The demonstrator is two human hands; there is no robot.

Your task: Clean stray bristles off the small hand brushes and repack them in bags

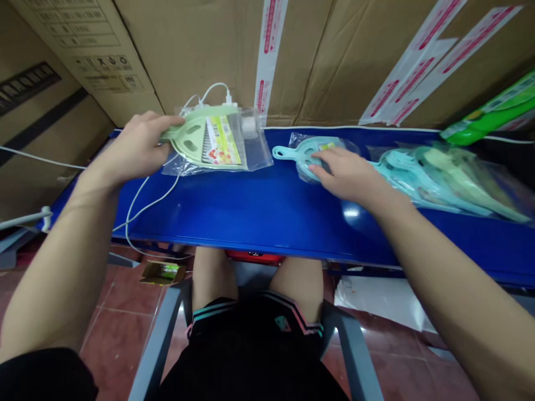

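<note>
Our left hand holds one green dustpan; our right hand, flat and open, rests on one blue dustpan.

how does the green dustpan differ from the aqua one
The pale green dustpan shows a large printed label, the aqua dustpan only a yellow scrap. The left hand holds the green one's edge; the right hand covers the aqua one. Both lie in clear bags on the blue table.

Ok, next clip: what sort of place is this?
Probably a stockroom or packing area: taped cardboard cartons stand behind a blue bench, with a green dustpan in a clear bag and a pile of bagged plastic goods on it.
</note>
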